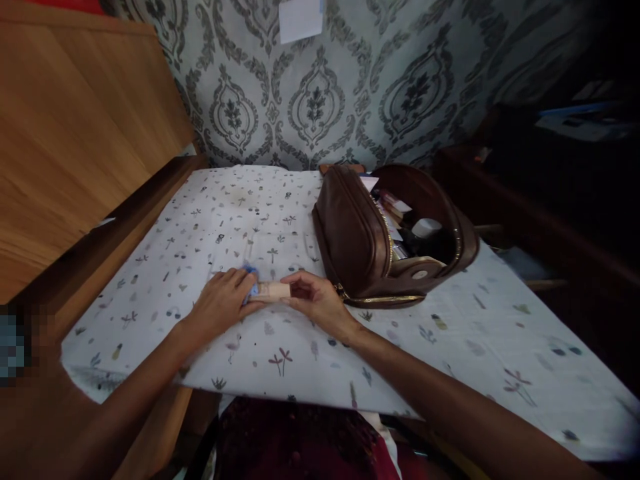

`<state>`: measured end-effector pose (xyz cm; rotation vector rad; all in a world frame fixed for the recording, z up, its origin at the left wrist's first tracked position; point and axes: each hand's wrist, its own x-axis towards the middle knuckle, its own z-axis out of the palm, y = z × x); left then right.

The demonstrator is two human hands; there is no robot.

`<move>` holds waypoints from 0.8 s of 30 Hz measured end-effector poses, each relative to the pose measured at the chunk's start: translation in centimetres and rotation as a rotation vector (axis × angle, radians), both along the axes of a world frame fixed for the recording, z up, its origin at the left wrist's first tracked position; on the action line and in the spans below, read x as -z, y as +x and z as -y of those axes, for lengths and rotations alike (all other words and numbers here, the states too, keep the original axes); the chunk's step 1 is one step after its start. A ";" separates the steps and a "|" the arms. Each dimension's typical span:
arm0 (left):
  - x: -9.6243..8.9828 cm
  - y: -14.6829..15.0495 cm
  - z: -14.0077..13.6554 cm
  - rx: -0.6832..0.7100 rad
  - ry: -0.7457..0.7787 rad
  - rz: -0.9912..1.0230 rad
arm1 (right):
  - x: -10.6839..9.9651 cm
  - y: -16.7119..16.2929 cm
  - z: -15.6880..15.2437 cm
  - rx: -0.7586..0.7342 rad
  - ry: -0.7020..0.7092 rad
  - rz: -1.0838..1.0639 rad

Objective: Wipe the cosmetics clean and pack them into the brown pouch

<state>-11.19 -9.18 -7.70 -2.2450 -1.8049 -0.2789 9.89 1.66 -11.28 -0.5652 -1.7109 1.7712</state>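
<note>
In the head view, the bottle was held sideways between the hands, low over the table: the left hand had its grip curled closed round one end with the blue cloth bunched there, perhaps for friction, while the right hand's grip narrowed to thumb and fingertips at the other end, seemingly to steady it. The unzipped bag stood just beyond the right hand, its gaping mouth leaving the contents within easy reach.

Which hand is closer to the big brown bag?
The right hand, near the brown bag. The left hand is farther away, at the beige item's other end.
</note>
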 end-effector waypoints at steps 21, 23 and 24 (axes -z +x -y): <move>0.0 -1.7 1.2 0.018 0.300 0.085 | -0.7 0.4 0.1 -0.101 -0.001 0.143; -0.2 -1.8 0.9 -0.031 0.312 0.098 | -0.6 0.4 0.1 -0.099 -0.021 0.124; -0.3 -1.6 0.7 -0.054 0.319 0.097 | -0.5 0.4 0.2 -0.096 -0.024 0.117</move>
